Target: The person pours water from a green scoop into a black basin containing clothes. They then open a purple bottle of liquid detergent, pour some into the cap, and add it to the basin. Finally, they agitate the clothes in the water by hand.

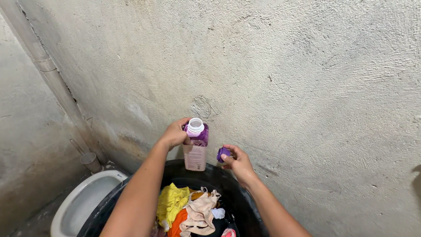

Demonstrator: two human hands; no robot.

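Below, black basin (245, 199) of clothes (193, 210), toilet (83, 202) left, bottle (195, 149) uncapped, cap (223, 153) apart.

A purple-topped pink bottle (195, 147), a purple cap (222, 153), yellow, orange and beige clothes (189, 210) in a black tub (239, 193).

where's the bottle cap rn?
Head view, centre: the purple cap is off the bottle, held in the right hand just right of it, above the black tub.

1 bottle (195, 149), 1 cap (223, 153), 1 basin (228, 180), 1 toilet (83, 202)
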